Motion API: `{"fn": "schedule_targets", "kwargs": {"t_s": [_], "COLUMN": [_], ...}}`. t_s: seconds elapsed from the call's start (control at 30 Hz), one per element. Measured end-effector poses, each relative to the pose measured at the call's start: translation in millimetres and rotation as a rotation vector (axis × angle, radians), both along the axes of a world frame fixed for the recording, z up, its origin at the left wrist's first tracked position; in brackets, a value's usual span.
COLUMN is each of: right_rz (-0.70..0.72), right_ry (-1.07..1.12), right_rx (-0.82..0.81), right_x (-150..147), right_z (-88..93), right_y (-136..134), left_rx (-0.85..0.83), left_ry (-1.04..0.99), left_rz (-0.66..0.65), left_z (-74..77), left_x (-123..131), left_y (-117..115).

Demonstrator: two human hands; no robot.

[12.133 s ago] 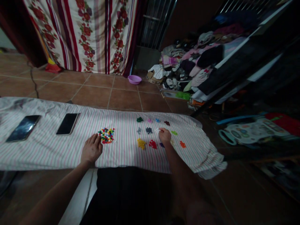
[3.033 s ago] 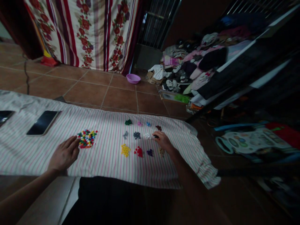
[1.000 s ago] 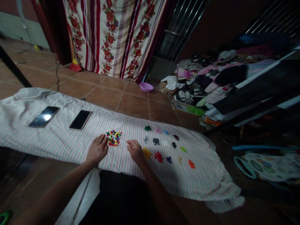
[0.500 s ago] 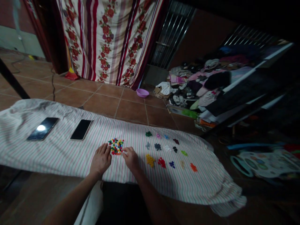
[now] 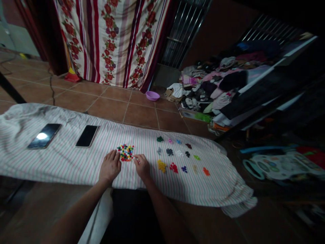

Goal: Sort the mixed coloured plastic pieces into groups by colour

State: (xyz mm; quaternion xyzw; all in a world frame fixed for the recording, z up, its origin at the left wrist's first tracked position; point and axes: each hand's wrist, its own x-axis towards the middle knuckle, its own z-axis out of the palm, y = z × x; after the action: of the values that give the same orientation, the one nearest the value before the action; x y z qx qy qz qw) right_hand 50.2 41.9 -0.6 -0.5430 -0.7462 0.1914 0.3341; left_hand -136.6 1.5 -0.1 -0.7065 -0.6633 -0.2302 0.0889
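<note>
Striped cloth (image 5: 203,191) lay spread above a tiled floor (image 5: 141,115), bearing a mixed pile of tiny coloured pieces (image 5: 125,152). The left hand (image 5: 110,166) rested flat, fingers extended, at the pile's left edge; the right hand (image 5: 142,166) curled at its right edge, fingertips close together, though whether they gripped a piece I could not tell. Single-colour clusters (image 5: 161,166) lay right of the pile, two smartphones (image 5: 87,136) left.

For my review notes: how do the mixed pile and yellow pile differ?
The mixed pile shows many colours; the yellow pile only yellow. The mixed pile spreads wider than the yellow pile. The right hand is at the mixed pile, not the yellow pile. Both lie on the striped cloth.
</note>
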Motion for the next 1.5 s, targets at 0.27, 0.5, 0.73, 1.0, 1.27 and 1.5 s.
{"fn": "schedule_targets", "kwargs": {"t_s": [0.27, 0.5, 0.73, 1.0, 1.27, 1.5], "right_rz": [-0.021, -0.045, -0.035, -0.042, -0.018, -0.124], "right_ry": [0.028, 0.032, 0.038, 0.066, 0.227, 0.288], "right_rx": [-0.004, 0.03, 0.054, 0.014, -0.019, 0.087], "right_x": [-1, -1, -1, 0, 17, 75], "right_z": [2.0, -0.9, -3.0, -5.1, 6.4, 28.3], "right_y": [0, -1, -1, 1, 9, 25], "left_rx": [-0.024, -0.053, -0.026, 0.007, 0.0, 0.012], "left_ry": [-0.004, -0.022, -0.008, 0.051, 0.014, 0.067], "left_rz": [-0.004, -0.009, -0.01, -0.005, -0.009, -0.01], "left_z": [3.8, 6.3, 2.3, 0.2, 0.6, 1.6], "left_x": [-1, -1, -1, -3, -3, -4], "left_y": [-1, -1, 0, 0, 0, -1]}}
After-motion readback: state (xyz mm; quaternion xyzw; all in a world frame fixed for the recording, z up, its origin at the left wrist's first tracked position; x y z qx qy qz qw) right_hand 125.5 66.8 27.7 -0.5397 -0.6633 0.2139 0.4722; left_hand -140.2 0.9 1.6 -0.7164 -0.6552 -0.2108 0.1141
